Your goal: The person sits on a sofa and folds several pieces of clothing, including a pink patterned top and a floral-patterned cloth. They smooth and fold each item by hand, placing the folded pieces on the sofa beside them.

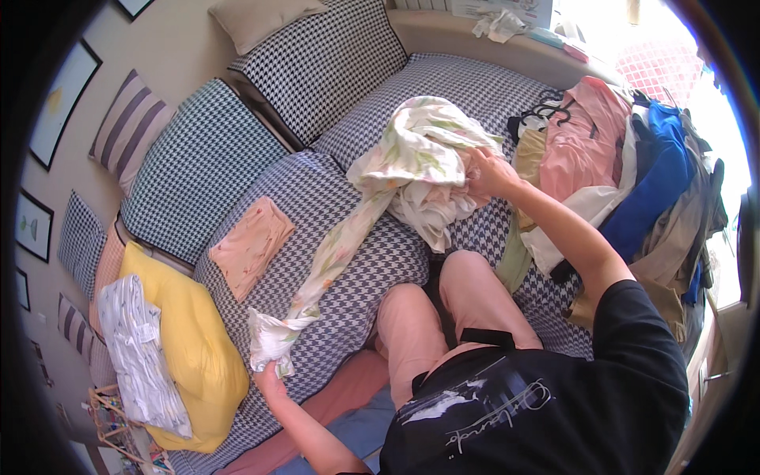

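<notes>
A white floral-print cloth (344, 237) stretches in a loose twist across the sofa seat. Its lower left end is gripped by my left hand (271, 383). Up at the bunched end of the cloth, my right hand (490, 172) presses into the folds, its fingertips partly hidden; whether it grips is not plain. Beneath that bunch lies a crumpled heap of white and pale pink fabric (430, 208). A folded peach cloth with small red motifs (252, 246) rests on the seat, to the left of the twisted length.
A large pile of clothes (599, 136), with black hangers (543, 110), covers the sofa's right side. At the left, a folded white printed cloth (142, 350) lies on a yellow cushion (199, 356). Houndstooth-covered backrests (205, 160) and a striped pillow (130, 127) line the wall.
</notes>
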A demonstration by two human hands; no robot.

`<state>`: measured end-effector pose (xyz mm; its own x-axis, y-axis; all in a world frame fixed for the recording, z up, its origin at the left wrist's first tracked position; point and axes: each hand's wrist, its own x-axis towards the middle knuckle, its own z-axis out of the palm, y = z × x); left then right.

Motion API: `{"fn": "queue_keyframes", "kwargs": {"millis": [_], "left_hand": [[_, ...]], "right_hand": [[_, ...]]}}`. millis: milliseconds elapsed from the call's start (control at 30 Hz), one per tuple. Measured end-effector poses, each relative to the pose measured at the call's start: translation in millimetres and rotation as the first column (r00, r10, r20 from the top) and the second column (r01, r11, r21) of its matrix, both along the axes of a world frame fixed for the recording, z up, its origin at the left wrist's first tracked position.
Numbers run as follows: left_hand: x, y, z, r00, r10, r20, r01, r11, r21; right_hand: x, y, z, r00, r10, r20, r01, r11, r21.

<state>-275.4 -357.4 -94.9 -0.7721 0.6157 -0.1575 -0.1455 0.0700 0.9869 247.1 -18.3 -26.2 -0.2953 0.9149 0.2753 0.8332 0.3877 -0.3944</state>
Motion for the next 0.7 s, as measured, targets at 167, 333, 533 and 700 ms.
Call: {"fn": "queue_keyframes", "kwargs": {"millis": [167,333,533,700], "left_hand": [[7,-10,-10,0.998,0.009,-0.068,-0.008,1.000,0.012],[10,-2,-3,0.974,0.103,-0.200,-0.123,0.988,-0.089],[138,68,74,0.632,-0.021,-0.775,0.124,0.989,0.074],[174,132,67,0.602,-0.298,-0.740,0.449,0.894,0.005]], "right_hand": [[-44,-13,31,0.983,0.130,0.130,-0.127,0.991,-0.030],[-65,-10,47,0.999,0.033,-0.006,-0.033,0.996,0.083],[-178,-77,69,0.871,0.483,-0.089,-0.419,0.826,0.377],[-213,-132,42,0.445,0.893,-0.063,-0.785,0.423,0.453]]}}
